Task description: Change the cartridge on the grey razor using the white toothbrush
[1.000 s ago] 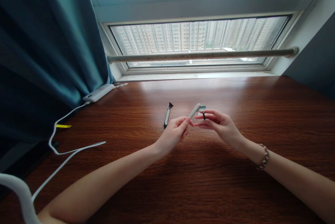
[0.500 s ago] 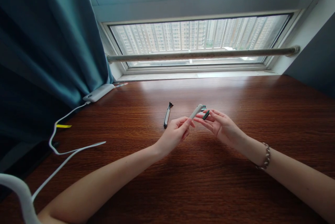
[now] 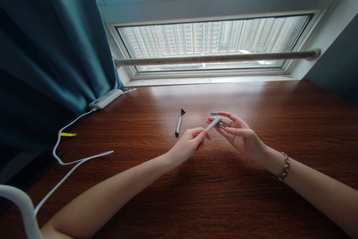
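Note:
My left hand (image 3: 192, 140) pinches a pale grey razor handle (image 3: 213, 123) between thumb and fingers, its far end pointing up and right. That end overlaps the fingertips of my right hand (image 3: 237, 131). Between my right thumb and fingers sits a small dark green razor cartridge (image 3: 222, 124), partly hidden by the handle; whether the two touch I cannot tell. Just beyond my right fingertips are small green-and-silver pieces (image 3: 214, 114) that look like more cartridges. A black-and-grey razor (image 3: 179, 123) with a black head lies on the table, left of my hands.
The brown wooden table (image 3: 156, 190) reaches to the window. At the left, a white power bank (image 3: 105, 99) with a white cable (image 3: 69, 163) lies by the blue curtain (image 3: 75, 45). A yellow strip (image 3: 68, 134) is near the cable. A metal bar (image 3: 218, 59) crosses the window.
My right hand has turned, with its thumb now lower and the cartridge tilted the other way. The grey handle has shifted slightly right and down and rotated, so its toothed side no longer shows.

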`<state>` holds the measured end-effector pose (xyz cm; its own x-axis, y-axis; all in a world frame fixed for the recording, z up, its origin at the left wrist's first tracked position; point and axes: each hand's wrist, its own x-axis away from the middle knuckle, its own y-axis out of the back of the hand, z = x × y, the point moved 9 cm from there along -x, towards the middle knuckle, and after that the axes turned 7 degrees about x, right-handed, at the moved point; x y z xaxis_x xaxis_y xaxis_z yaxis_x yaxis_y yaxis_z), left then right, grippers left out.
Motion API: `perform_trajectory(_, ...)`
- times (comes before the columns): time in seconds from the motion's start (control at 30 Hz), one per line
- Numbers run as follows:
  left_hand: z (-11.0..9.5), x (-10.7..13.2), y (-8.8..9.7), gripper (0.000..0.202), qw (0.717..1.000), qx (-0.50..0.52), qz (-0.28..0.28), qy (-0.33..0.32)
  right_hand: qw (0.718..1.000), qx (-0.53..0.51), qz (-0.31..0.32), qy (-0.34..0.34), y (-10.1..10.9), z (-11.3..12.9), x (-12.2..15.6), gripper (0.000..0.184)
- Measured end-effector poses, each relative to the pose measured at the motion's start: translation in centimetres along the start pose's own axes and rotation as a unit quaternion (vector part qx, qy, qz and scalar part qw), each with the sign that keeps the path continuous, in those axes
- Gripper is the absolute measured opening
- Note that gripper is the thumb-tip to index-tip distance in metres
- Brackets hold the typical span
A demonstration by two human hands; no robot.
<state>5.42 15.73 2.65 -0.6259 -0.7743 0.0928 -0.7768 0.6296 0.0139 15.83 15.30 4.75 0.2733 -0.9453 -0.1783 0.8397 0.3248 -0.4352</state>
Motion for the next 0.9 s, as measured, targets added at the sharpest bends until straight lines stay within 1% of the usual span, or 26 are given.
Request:
perform_trajectory(0.1,-0.2,0.0,0.3,0.037,1.0,0.018,-0.014,-0.005,1.0,0.002,0.0,0.006,0.0,0.2,-0.1,0.045)
perform_trajectory(0.2,-0.5,0.1,-0.1,0.036,1.0,0.028,0.001,-0.012,1.0,0.01,0.001,0.001,-0.1,0.2,-0.2,0.049)
perform_trajectory(0.3,-0.4,0.2,-0.4,0.038,1.0,0.011,0.016,-0.005,1.0,0.021,0.001,-0.003,-0.1,0.2,-0.2,0.052)
perform_trajectory(0.43,-0.2,-0.1,0.1,0.039,1.0,0.0,0.005,-0.004,1.0,0.025,0.002,0.008,0.0,0.5,-0.2,0.054)
perform_trajectory(0.6,0.1,-0.3,0.5,0.037,1.0,0.006,-0.014,-0.007,0.999,0.041,-0.007,0.003,0.5,0.4,-0.3,0.052)
perform_trajectory(0.7,0.3,-0.2,0.6,0.035,0.998,0.062,-0.022,0.001,0.998,0.045,-0.033,0.004,1.4,0.2,-0.4,0.045)
perform_trajectory(0.77,0.7,-0.2,0.5,0.034,0.992,0.119,-0.026,0.023,0.997,0.056,-0.059,0.011,2.3,0.1,-0.5,0.034)
perform_trajectory(0.83,1.1,-0.2,0.5,0.034,0.984,0.167,-0.031,0.049,0.992,0.085,-0.092,0.01,3.3,-0.1,-0.5,0.024)
perform_trajectory(0.9,1.4,-0.2,0.5,0.033,0.978,0.196,-0.032,0.066,0.982,0.137,-0.133,-0.01,4.5,-0.5,-0.5,0.024)
